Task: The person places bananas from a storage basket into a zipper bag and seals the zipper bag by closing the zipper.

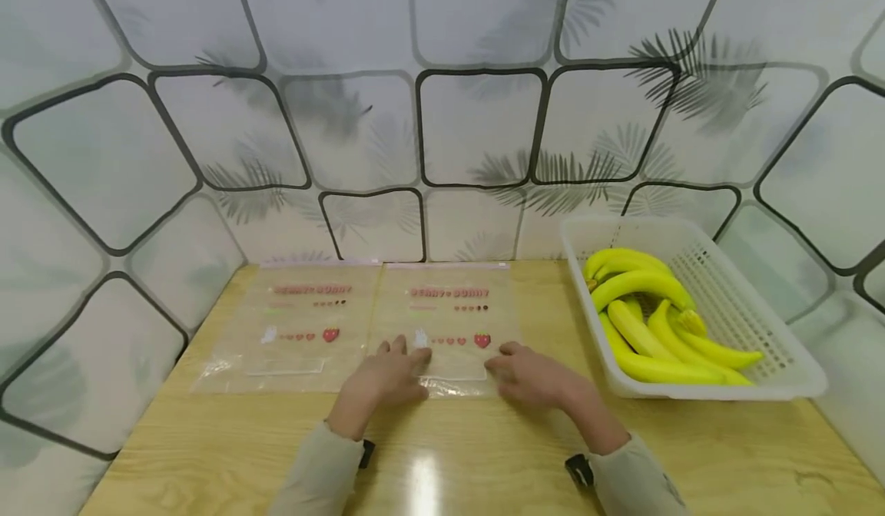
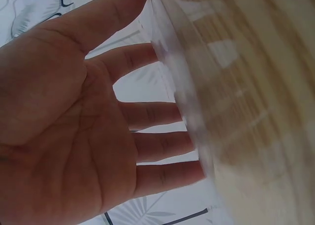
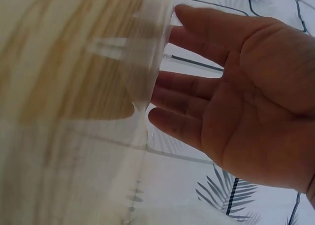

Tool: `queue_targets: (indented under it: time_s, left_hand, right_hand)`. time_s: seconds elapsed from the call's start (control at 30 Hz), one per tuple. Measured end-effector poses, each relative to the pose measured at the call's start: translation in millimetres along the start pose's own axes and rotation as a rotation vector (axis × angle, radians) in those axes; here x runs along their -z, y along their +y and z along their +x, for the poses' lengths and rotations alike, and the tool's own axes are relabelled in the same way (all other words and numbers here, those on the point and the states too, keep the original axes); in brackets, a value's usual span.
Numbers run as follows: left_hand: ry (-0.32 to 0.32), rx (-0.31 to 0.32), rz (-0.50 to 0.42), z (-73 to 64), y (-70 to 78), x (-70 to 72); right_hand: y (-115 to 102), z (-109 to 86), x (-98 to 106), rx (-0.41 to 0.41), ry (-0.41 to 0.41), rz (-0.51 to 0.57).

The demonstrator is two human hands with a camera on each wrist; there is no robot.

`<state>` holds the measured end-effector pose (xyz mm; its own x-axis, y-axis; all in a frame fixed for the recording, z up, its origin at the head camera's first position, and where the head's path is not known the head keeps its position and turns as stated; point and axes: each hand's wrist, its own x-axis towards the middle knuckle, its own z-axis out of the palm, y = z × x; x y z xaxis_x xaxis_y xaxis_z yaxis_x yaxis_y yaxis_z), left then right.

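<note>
Two clear zip bags with red "Berry Bunny" print lie flat side by side on the wooden table, the left bag (image 1: 297, 316) and the right bag (image 1: 449, 320). My left hand (image 1: 387, 374) rests its fingertips on the lower left part of the right bag, near the printed white bunny. At that bag's lower right edge, beside the strawberry print, the fingertips of my right hand (image 1: 535, 378) touch down. In both wrist views the fingers of the left hand (image 2: 74, 116) and the right hand (image 3: 251, 97) are extended against clear plastic, gripping nothing.
To the right stands a white perforated plastic basket (image 1: 774, 309) holding several yellow bananas (image 1: 643, 289). A patterned wall covering (image 1: 477, 132) rises behind the wooden table (image 1: 228, 454) and on both sides.
</note>
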<state>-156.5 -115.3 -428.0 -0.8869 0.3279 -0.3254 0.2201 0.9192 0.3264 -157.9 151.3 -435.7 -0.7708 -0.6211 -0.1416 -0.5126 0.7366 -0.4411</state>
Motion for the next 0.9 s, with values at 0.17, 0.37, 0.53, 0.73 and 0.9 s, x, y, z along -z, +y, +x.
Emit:
queue_targets:
  time_s: [0.17,0.37,0.53,0.73,0.9]
  left_hand:
    - [0.010,-0.026,-0.031,0.7,-0.7,-0.1]
    - [0.028,-0.027,-0.060,-7.3,-6.1,3.2]
    - [0.081,-0.005,-0.031,-11.5,-9.7,2.6]
    - [0.154,-0.010,0.008,-13.2,0.6,-6.5]
    - [0.174,0.008,0.041,-14.5,10.4,-9.9]
  right_hand:
    - [-2,-1.9,-2,-0.021,0.028,-0.029]
    - [-7,0.3,-5,0.003,0.028,-0.044]
    - [-12,5.2,-7,0.050,0.031,-0.059]
    - [-15,-4.7,-8,-0.006,0.026,-0.036]
    - [-14,-11.0,-10,-0.017,0.027,-0.016]
